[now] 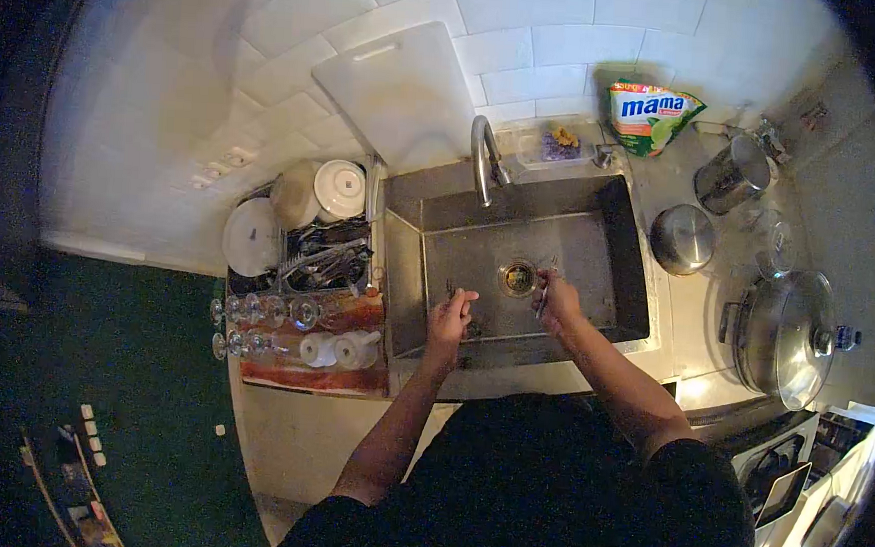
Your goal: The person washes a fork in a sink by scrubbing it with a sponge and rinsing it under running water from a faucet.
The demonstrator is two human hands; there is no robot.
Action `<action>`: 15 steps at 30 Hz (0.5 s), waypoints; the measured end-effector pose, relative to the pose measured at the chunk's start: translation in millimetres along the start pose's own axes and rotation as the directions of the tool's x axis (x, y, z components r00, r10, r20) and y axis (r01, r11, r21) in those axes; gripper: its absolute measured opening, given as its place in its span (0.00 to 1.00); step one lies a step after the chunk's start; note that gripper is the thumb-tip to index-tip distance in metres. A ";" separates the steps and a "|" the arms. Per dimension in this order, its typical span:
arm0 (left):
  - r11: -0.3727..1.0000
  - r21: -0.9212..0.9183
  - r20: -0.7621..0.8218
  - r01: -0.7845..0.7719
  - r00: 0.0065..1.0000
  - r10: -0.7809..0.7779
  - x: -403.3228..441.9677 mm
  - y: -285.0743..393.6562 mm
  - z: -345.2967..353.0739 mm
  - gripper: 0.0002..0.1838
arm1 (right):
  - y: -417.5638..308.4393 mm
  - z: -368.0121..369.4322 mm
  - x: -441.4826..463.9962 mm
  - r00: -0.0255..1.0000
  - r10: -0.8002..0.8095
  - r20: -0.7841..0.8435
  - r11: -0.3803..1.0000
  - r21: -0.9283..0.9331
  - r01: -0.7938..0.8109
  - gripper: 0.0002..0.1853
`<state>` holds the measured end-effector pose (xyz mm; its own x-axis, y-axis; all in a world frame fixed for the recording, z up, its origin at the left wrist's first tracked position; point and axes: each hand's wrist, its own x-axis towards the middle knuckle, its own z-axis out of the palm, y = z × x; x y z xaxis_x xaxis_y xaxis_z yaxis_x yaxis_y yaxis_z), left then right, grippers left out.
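Note:
My left hand [450, 316] is over the near left part of the steel sink [575, 232], its fingers curled and the thumb side facing right; I see nothing in it. To the right, my right hand [559, 303] is closed over the basin near the drain [517, 277]. A small thin shape shows at its fingers, too small to name. Some bits lie in the drain. Above the far side of the sink arches the faucet [482, 156], and I see no water running from it.
Left of the sink, a dish rack holds plates [340, 189] and cutlery [330, 259]. Stemmed glasses [275, 311] and white cups [357, 350] lie in front. A white board [398, 96] leans behind. Rightward are a detergent pouch [655, 116], metal pots [682, 238] and a lidded pan [786, 340].

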<state>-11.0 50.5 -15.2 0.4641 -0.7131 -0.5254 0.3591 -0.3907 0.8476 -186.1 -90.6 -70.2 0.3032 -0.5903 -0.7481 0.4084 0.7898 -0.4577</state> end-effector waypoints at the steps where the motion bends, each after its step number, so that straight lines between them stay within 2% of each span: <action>1: 1.000 0.003 0.003 -0.002 1.000 0.002 2.1 -3.6 -2.4 0.20 | 0.0 -0.7 0.7 1.000 0.005 0.005 0.999 -0.041 -0.004 0.10; 6: 0.999 0.024 -0.018 0.035 0.999 -0.035 2.5 -1.5 -4.0 0.20 | 1.5 -5.8 1.0 0.997 -0.017 0.069 0.973 -0.227 0.033 0.12; 9: 1.000 -0.005 0.011 0.002 1.000 -0.002 10.1 -10.7 -8.7 0.21 | -2.9 1.7 -10.9 0.998 -0.026 0.060 0.991 -0.130 0.033 0.12; 12: 1.000 0.015 0.007 0.008 1.000 -0.008 8.9 -9.1 -8.0 0.21 | -0.5 -1.8 -1.6 1.000 -0.013 0.017 0.993 -0.116 0.015 0.11; 15: 1.000 0.028 -0.002 0.011 1.000 -0.011 1.4 -0.8 -2.7 0.21 | -6.9 1.4 -14.1 0.999 -0.028 -0.028 0.978 -0.207 0.021 0.10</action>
<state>-8.5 51.4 -16.8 0.4619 -0.7075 -0.5348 0.3416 -0.4146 0.8435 -192.0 -87.9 -55.8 0.2670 -0.6071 -0.7484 0.2281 0.7943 -0.5630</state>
